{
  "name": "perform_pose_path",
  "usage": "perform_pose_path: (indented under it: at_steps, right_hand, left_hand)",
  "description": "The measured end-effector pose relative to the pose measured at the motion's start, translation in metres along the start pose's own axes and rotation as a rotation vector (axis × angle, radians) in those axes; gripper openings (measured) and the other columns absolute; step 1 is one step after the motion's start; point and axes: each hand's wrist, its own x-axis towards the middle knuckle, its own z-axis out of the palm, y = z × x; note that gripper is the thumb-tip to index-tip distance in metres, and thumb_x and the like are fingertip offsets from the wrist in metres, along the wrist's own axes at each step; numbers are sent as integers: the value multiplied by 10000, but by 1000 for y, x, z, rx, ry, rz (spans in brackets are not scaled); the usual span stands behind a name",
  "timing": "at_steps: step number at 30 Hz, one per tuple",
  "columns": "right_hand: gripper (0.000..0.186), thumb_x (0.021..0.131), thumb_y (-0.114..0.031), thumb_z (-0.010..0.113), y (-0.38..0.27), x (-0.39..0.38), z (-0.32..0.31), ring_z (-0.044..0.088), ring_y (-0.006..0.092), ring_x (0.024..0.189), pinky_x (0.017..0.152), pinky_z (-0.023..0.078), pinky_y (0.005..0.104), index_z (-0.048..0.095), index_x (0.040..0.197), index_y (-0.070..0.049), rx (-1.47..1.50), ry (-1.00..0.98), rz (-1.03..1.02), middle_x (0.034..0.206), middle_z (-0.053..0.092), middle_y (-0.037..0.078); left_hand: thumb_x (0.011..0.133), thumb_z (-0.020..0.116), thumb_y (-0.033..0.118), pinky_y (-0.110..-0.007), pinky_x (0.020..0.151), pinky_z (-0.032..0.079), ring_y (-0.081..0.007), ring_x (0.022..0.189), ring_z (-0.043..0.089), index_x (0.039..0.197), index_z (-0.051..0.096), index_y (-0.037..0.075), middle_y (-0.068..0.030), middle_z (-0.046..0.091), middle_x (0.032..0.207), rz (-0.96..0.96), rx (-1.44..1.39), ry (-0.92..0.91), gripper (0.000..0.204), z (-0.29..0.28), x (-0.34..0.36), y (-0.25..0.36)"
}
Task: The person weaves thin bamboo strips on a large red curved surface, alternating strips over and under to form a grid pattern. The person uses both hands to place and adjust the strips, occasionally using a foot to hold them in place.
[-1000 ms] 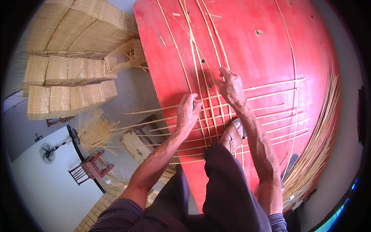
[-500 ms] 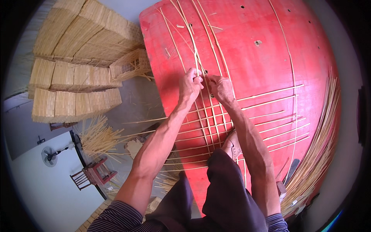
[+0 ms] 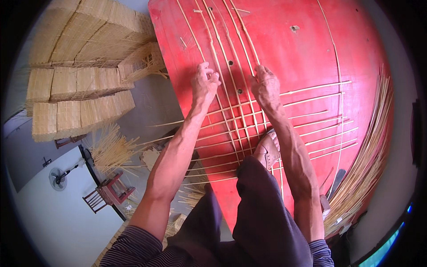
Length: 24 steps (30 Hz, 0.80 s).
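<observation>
On a red board [image 3: 307,58], thin pale bamboo strips [image 3: 227,73] running lengthwise cross a set of crosswise strips [image 3: 318,84] in an open lattice. My left hand [image 3: 206,85] has its fingers curled at the leftmost lengthwise strip, which passes beneath or through them. Over the rightmost lengthwise strips, my right hand [image 3: 267,86] is closed, with its fingertips at one strip and partly hidden. Between my hands, two strips lie side by side. My sandalled foot [image 3: 267,150] presses on the lattice near its lower right part.
A bundle of long strips [image 3: 364,173] lies along the board's right edge. Stacks of woven bamboo pieces [image 3: 84,84] stand at the left, above loose strips [image 3: 111,149]. Farther lower left are a small wooden chair [image 3: 109,192] and a fan [image 3: 58,179]. Holes [image 3: 231,63] dot the board.
My hands have moved apart, the left one leftward and the right one slightly rightward. The middle strips that crossed between them now lie separate, side by side. The view has shifted a little.
</observation>
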Motion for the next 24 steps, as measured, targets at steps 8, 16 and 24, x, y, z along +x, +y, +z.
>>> perform_pose_path:
  at_steps: [8, 16, 24]
  right_hand:
    - [213, 863, -155, 671, 20, -103, -64, 615, 421, 649, 586, 460, 500, 541, 762, -19, -268, -112, 294, 679, 602, 218]
    - [363, 1013, -226, 438, 55, -284, -88, 659, 252, 494, 481, 536, 387, 606, 812, 26, 178, -193, 929, 640, 641, 205]
    - [303, 998, -241, 507, 75, -318, -61, 660, 414, 696, 608, 506, 498, 624, 875, 10, -223, -143, 710, 755, 645, 273]
  left_hand:
    - [852, 714, 120, -382, 575, 482, -213, 607, 634, 869, 574, 20, -114, 627, 640, 223, 253, -116, 173, -4, -102, -55]
    - [830, 726, 91, -463, 702, 508, -361, 799, 647, 987, 526, 15, -170, 627, 861, 222, 275, -196, 266, -3, -119, -97]
    - [797, 735, 62, -459, 691, 500, -358, 749, 626, 964, 508, 8, -185, 588, 821, 385, 274, -115, 287, 9, -115, -106]
